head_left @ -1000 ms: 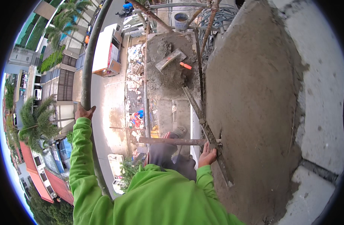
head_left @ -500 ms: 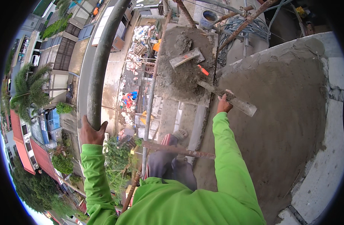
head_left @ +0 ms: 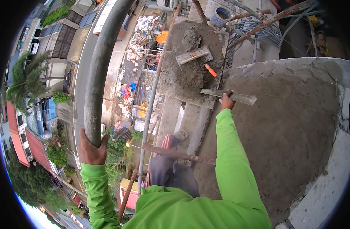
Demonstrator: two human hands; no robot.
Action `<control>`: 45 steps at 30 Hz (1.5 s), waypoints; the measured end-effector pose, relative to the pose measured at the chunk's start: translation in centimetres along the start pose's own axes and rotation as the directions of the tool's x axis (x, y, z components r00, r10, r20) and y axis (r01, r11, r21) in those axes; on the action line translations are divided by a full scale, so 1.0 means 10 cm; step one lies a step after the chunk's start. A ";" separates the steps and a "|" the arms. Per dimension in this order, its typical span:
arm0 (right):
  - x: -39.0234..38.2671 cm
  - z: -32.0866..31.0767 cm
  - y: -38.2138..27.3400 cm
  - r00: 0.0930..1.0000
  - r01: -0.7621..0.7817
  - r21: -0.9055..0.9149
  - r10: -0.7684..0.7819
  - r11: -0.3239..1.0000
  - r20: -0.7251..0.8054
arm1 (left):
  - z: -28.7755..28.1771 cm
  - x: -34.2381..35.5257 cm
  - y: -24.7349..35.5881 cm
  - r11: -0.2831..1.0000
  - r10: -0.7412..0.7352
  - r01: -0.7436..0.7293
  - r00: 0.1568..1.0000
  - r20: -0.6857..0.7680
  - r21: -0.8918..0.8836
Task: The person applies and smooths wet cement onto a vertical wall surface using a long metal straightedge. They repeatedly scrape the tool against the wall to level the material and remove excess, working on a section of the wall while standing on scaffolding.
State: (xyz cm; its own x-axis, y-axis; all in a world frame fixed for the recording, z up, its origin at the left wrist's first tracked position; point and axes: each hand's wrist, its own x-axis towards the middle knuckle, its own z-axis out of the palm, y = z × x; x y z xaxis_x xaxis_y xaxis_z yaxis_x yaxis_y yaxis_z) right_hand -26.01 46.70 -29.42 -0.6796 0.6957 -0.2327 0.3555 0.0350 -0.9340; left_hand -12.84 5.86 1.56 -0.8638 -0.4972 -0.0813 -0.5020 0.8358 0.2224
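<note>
Plastered wall (head_left: pixel 281 133), straightedge (head_left: pixel 243 98) now crosswise

The shirt (head_left: pixel 198 210) is plain bright green. The pipe (head_left: pixel 100 76) is mottled dark grey-green; the flat bar (head_left: pixel 244 99) is pale grey with darker smears. The plaster (head_left: pixel 280 133) is dull grey-brown, the small handle (head_left: pixel 210 70) vivid orange, the bucket (head_left: pixel 217 21) blue smudged with grey. Red and whitish stripes mark the dark grey trousers (head_left: pixel 159 168); the crossbar (head_left: pixel 179 154) is rusty brown.
</note>
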 end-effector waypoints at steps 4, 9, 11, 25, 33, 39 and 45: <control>0.16 0.03 -0.08 0.998 -0.064 0.068 0.064 0.996 0.005 | 0.01 0.00 -0.02 1.000 -0.018 0.018 1.000 0.002 0.009; -0.12 -0.04 -0.74 1.000 0.005 0.015 -0.005 1.000 0.003 | 0.00 -0.02 -0.01 0.992 -0.123 0.122 0.991 0.058 0.021; -0.01 -0.07 -0.39 1.000 0.010 -0.023 -0.010 1.000 0.004 | -0.02 0.00 0.02 0.992 -0.122 0.121 0.990 0.068 0.032; -0.33 -0.66 -0.38 0.996 -0.011 0.057 0.006 0.998 0.085 | 0.07 -0.06 -0.16 0.999 0.037 -0.036 0.999 -0.039 0.035; -1.81 -1.96 -0.93 0.967 0.083 0.208 -0.129 0.974 0.219 | 0.07 -0.12 -0.25 0.995 0.061 -0.061 0.998 -0.002 0.081; -2.81 -2.95 -0.91 0.982 0.003 0.419 -0.082 0.908 0.172 | 0.04 -0.14 -0.41 0.987 0.070 -0.073 0.997 0.028 0.140; -3.91 -4.09 -0.75 0.988 0.076 0.455 -0.128 0.887 0.086 | -0.13 -0.98 -1.01 0.960 0.272 -0.272 0.962 0.014 0.063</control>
State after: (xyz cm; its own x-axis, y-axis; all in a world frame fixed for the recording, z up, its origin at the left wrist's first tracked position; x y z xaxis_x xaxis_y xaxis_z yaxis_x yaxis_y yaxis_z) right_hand 24.13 48.64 -2.18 -0.7723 0.6211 -0.1333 -0.0280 -0.2429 -0.9696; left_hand 0.76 2.04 1.37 -0.9683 -0.2479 -0.0314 -0.2495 0.9525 0.1746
